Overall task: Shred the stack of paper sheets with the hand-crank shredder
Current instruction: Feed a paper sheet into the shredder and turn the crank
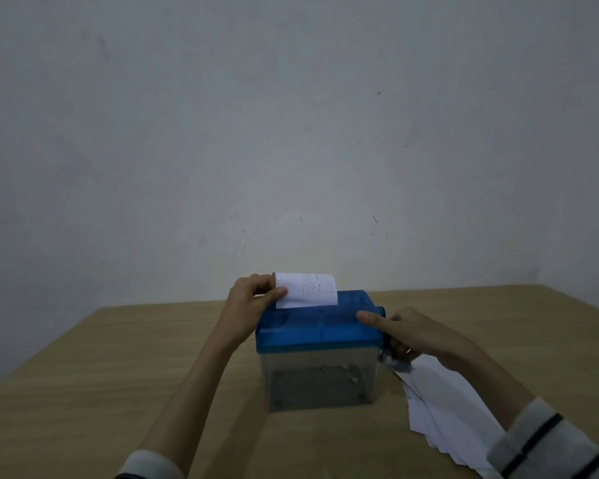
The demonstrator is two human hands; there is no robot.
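1. Sleeves (554, 444) sit closest to us, both forearms reaching out to the shredder (319, 344) mid-table (118, 368).
2. Our left hand (253, 302) pinches a printed sheet (306, 290) standing upright in the slot.
3. Right hand (412, 335) curls around the crank at the shredder's side, thumb on the blue lid.
4. Paper stack (446, 402) lies under our right forearm.

I see the shredder (319, 344) at the table's (125, 357) centre, a sheet (306, 290) standing in its top. My left hand (253, 299) sits at its ten o'clock, my right hand (405, 333) at three, the paper stack (443, 406) at four.
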